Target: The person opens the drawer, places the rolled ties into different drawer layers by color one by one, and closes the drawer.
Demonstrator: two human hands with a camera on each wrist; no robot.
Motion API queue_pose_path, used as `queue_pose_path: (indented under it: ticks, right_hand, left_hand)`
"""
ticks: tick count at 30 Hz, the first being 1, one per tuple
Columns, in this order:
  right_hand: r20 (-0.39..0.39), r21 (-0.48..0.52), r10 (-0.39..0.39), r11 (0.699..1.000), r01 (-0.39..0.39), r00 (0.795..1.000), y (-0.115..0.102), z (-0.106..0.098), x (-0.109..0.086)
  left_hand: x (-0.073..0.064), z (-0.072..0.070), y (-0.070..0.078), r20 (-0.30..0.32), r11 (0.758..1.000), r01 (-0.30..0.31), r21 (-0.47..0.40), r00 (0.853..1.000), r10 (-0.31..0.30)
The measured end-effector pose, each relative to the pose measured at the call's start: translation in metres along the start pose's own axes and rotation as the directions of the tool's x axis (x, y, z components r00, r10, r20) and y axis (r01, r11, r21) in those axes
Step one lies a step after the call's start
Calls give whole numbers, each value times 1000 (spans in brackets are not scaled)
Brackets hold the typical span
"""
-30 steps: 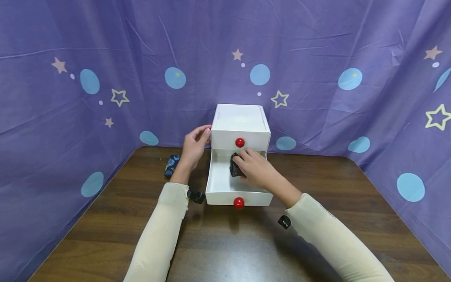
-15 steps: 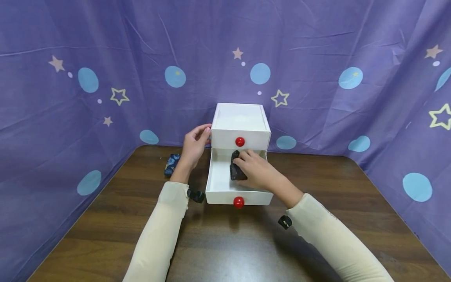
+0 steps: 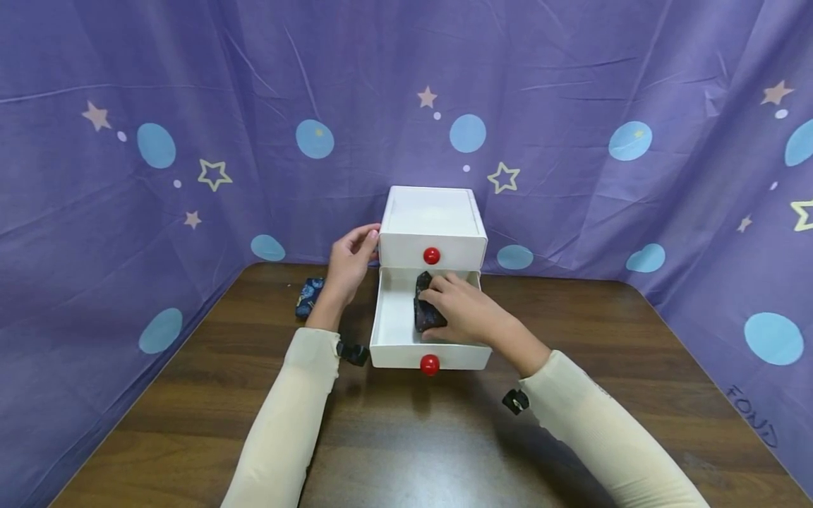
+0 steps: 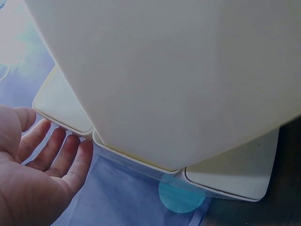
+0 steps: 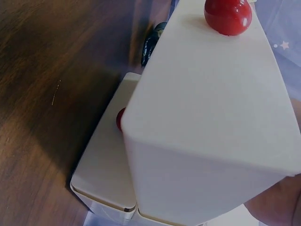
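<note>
A white drawer unit [image 3: 433, 212] with red knobs stands against the back curtain, its middle drawer [image 3: 394, 310] pulled out. Inside that drawer my right hand [image 3: 464, 307] grips a dark, roughly rectangular item [image 3: 427, 310], fingers at its far part and thumb at its near end. Its exact kind is unclear, and the hand covers its right side. My left hand [image 3: 349, 264] touches the unit's upper left side. In the left wrist view, the left hand's fingers [image 4: 70, 157] are loosely bent beside the top drawer [image 4: 63, 103]; the pulled-out drawer [image 4: 155, 80] fills much of that view.
A dark blue patterned packet [image 3: 309, 296] lies on the brown table [image 3: 406, 437], left of the unit near the left wrist. In the right wrist view, the lower drawer [image 5: 106, 155] is pushed in below the extended one. A purple curtain [image 3: 546, 85] surrounds the table.
The dark item has shifted slightly toward the drawer's front and shows more of its surface. My right hand's fingers and thumb have spread wider over it. The left hand stays in place.
</note>
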State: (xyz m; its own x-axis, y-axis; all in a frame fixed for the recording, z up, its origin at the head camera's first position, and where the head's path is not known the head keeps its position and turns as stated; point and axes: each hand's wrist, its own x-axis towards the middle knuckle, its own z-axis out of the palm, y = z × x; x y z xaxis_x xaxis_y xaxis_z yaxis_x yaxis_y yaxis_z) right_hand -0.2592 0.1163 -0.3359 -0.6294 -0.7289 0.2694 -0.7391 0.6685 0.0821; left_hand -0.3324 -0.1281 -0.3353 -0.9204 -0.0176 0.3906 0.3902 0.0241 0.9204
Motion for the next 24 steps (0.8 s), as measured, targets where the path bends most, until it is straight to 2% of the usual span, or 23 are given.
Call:
queue_pose_path:
  ticks: [15,24]
  right_hand:
    - [-41,23,-13,1000,14,999,-2,0,-4]
    - [-85,10,-47,999,48,995,-2,-6,-4]
  left_hand:
    - [-2,0,-1,-7,1000,-7,11,1000,7]
    - [0,1,-1,-9,1000,-18,15,1000,18]
